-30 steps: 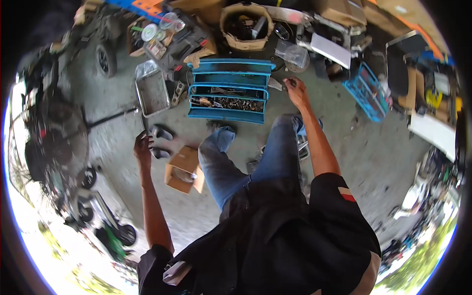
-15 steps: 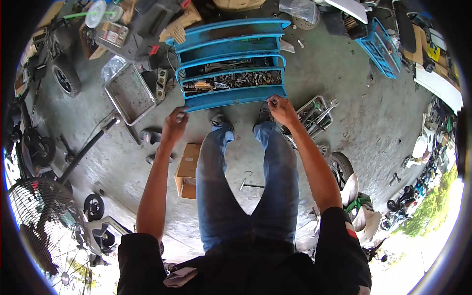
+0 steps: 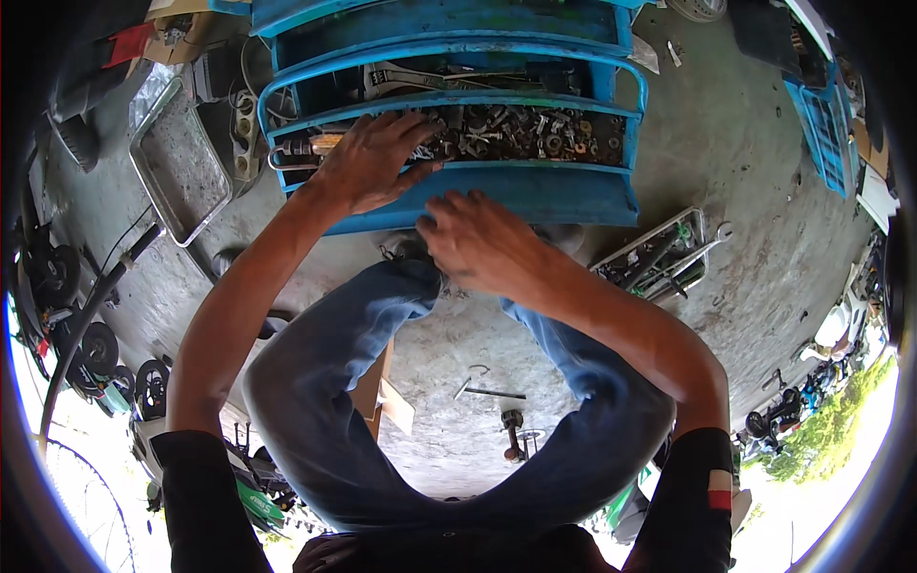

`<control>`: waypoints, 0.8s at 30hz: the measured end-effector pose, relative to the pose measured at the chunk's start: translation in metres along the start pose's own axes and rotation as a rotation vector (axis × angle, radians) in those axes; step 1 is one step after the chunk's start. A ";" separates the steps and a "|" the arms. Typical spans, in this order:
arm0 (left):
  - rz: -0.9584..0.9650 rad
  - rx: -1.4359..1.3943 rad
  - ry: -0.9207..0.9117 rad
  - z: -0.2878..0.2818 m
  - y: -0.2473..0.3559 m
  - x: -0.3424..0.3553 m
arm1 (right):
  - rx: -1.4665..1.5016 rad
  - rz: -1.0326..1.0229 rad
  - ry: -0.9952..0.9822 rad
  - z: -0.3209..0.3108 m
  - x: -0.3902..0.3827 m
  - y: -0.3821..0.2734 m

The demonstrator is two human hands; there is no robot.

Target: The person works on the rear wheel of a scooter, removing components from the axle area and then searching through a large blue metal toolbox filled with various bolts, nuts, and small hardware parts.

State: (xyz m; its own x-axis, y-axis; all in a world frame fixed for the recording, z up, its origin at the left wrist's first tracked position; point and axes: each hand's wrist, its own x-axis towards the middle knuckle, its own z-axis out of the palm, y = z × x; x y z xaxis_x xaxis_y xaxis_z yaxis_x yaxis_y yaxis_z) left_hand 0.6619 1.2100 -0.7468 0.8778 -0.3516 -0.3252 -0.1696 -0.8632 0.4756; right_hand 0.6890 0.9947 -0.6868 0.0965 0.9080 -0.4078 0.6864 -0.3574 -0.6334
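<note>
A blue metal cantilever toolbox (image 3: 535,196) stands spread out on the concrete floor in front of my knees. Its lower tray holds several nuts, bolts and small metal parts (image 3: 521,132); an upper tray holds a wrench (image 3: 401,78). My left hand (image 3: 373,158) lies palm down on the left end of the lower tray, fingers spread over the parts. My right hand (image 3: 478,239) hovers in front of the toolbox's front wall above my right knee, fingers curled; whether it holds anything is hidden.
A metal baking tray (image 3: 177,158) lies left of the toolbox. A rack of wrenches (image 3: 659,258) lies on the floor to the right. A cardboard piece (image 3: 382,392), a small hook and a bolt (image 3: 487,390) lie between my legs. Wheels and cables crowd the left edge.
I have bent much closer to the toolbox. My left hand moved from the floor side onto the lower tray; my right hand came in toward the toolbox's front.
</note>
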 end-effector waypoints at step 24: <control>-0.144 0.124 -0.643 -0.060 0.010 0.035 | -0.191 -0.023 -0.154 -0.056 0.023 0.118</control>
State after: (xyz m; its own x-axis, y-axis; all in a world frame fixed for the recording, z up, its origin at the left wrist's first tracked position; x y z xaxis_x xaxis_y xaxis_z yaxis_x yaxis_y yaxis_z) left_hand 0.7177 1.2114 -0.7040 0.4605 -0.3422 -0.8191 -0.1546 -0.9395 0.3056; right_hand 0.8131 0.9860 -0.7343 -0.0220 0.8662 -0.4993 0.8123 -0.2756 -0.5140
